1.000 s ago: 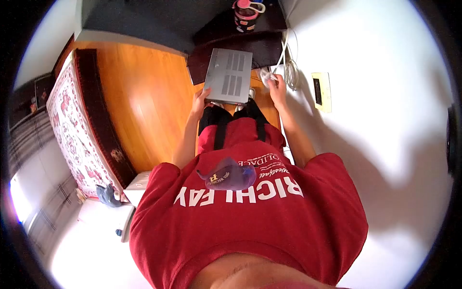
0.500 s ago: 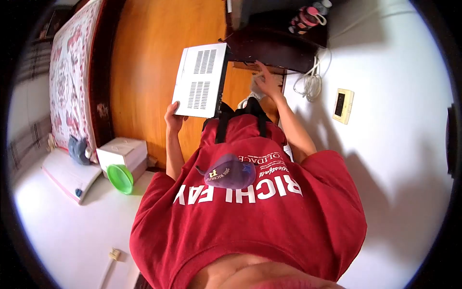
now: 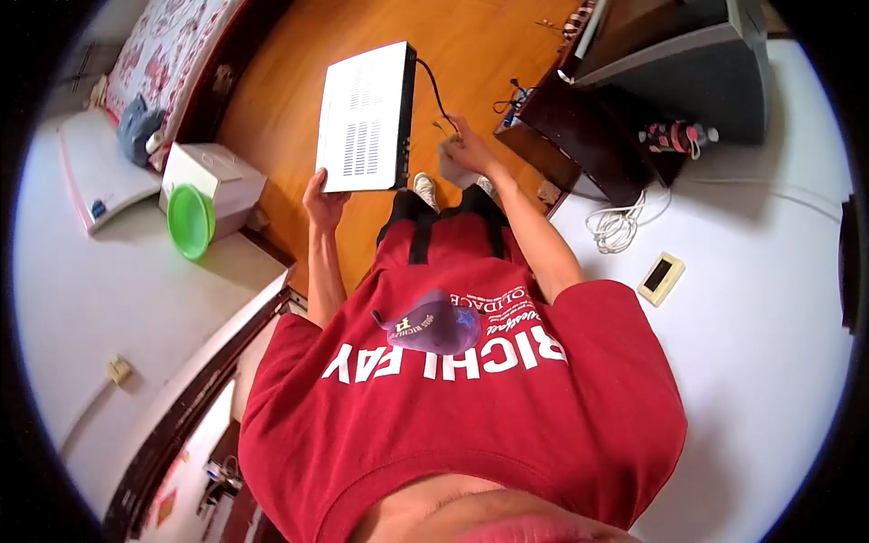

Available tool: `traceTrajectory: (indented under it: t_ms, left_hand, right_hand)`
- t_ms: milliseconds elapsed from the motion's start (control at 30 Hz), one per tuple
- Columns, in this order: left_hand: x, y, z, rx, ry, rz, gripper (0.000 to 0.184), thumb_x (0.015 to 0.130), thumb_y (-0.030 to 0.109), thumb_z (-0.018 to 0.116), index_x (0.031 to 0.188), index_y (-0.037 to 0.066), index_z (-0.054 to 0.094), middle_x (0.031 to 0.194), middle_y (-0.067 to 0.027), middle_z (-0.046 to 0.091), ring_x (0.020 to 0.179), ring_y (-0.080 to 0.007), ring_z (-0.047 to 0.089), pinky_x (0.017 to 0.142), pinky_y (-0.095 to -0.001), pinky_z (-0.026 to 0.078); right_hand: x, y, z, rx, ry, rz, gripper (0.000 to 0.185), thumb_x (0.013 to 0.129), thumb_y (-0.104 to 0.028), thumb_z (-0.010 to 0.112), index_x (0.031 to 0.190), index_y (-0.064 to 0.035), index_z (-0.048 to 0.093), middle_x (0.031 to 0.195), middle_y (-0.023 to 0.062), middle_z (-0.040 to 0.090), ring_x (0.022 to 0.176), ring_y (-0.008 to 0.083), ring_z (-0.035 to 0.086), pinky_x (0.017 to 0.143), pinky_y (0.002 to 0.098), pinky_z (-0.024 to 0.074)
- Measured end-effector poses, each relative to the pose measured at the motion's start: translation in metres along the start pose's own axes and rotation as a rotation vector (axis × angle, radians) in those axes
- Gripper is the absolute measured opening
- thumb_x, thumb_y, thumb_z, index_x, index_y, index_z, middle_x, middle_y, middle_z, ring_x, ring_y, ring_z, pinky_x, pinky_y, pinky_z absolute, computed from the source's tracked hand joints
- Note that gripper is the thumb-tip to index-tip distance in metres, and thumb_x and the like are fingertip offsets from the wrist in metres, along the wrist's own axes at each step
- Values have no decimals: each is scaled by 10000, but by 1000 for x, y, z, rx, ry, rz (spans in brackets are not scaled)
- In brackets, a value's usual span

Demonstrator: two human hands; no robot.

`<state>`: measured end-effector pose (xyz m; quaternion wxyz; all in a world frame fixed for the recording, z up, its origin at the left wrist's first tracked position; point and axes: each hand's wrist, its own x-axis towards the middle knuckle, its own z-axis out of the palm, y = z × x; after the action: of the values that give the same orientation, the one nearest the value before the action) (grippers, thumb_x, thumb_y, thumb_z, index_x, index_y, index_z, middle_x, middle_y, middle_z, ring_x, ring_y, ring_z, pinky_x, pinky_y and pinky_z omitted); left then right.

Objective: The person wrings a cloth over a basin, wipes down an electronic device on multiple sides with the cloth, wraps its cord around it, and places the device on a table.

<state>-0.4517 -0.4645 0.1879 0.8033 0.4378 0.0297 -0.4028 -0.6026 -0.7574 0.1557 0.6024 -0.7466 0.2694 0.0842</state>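
Observation:
My left hand (image 3: 324,201) is closed on the near end of a flat white set-top box (image 3: 339,145) with vent slots and a dark side carrying sockets. The box is held up off the floor, tilted. A black cable (image 3: 435,86) runs from its far corner toward my right hand (image 3: 469,152). Closed fingers of that hand grip a crumpled grey cloth (image 3: 450,165), to the right of the box and apart from it. Whether the cable is also in these fingers I cannot tell.
Dark cabinet (image 3: 579,127) with a television (image 3: 688,81) and a bottle (image 3: 674,137) stands at right. Coiled white cable (image 3: 618,226) lies by the wall. At left are a white box (image 3: 217,172), a green basin (image 3: 190,222) and a bed (image 3: 172,45). Wooden floor (image 3: 299,54) lies below.
My view has turned, and my body has shifted away from the cabinet. My right hand has drawn back from the cabinet with the cloth, closer to the set-top box, still in my left hand.

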Motion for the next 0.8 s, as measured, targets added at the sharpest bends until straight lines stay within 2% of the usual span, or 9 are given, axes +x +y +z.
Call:
traceTrajectory:
  t_ms: [67,100,167,233,367,500,600,733,800]
  left_hand:
    - [-3,-4,-23,-66,-218,8,313,862,348,507,999,76,577,783,-26,608,573,-115,496,484,-254,348]
    - [-8,-6,-19,-68,-205,21,313,862,348,507,999,76,577,783,-26,608,573,-115,496,484,-254,348]
    - [-15,-12,1,32,111,47,323,861,348,508,1016,70,562,818,-36,613,626,-128,510,507,-266,353]
    - [-13,-18,5,-2,110,33,336,863,354,506,1022,63,561,836,-45,618,662,-141,522,537,-281,369]
    - [-3,-24,52,-21,173,107,337,880,349,483,1035,61,564,847,-45,626,658,-143,526,546,-287,401]
    - [4,-26,76,-132,289,159,336,908,338,441,1037,57,572,854,-55,634,565,-123,514,454,-257,401]
    - [15,-27,76,-267,110,166,357,923,338,426,1073,40,555,865,-93,619,545,-155,518,406,-240,370]
    - [41,-9,79,-227,20,220,359,911,338,473,1087,30,529,913,-99,613,686,-202,564,543,-314,448]
    - [44,-4,83,-103,78,305,338,905,323,494,1081,37,532,935,-82,619,747,-195,568,588,-331,455]
  right_hand:
    - [4,1,9,40,-22,12,632,811,-209,576,1383,-160,311,999,219,606,883,298,606,775,388,471]
    - [14,15,12,79,52,-88,539,810,-168,561,1322,-140,396,896,159,608,809,230,593,737,333,470]
    - [30,31,12,121,127,-188,457,809,-127,546,1262,-119,481,793,99,610,734,161,580,698,277,468]
    - [31,31,2,52,251,-336,330,823,-189,570,1139,-94,591,829,121,644,778,194,622,716,299,481]
    - [-1,1,-40,-120,352,-194,298,825,-275,607,1040,-72,644,887,154,667,857,230,649,747,327,488]
    - [-39,-8,-71,-372,262,-194,354,812,-389,617,967,-75,671,850,199,657,849,321,649,745,381,496]
    - [-50,23,-78,-554,66,-105,345,815,-393,618,945,-79,673,777,186,655,748,329,646,679,399,495]
    - [-63,65,-84,-311,170,29,304,830,-361,621,921,-75,672,695,162,639,660,280,638,647,359,492]
    - [-69,90,-88,-58,461,-15,283,848,-332,616,926,-63,663,714,127,642,682,187,617,659,318,476]
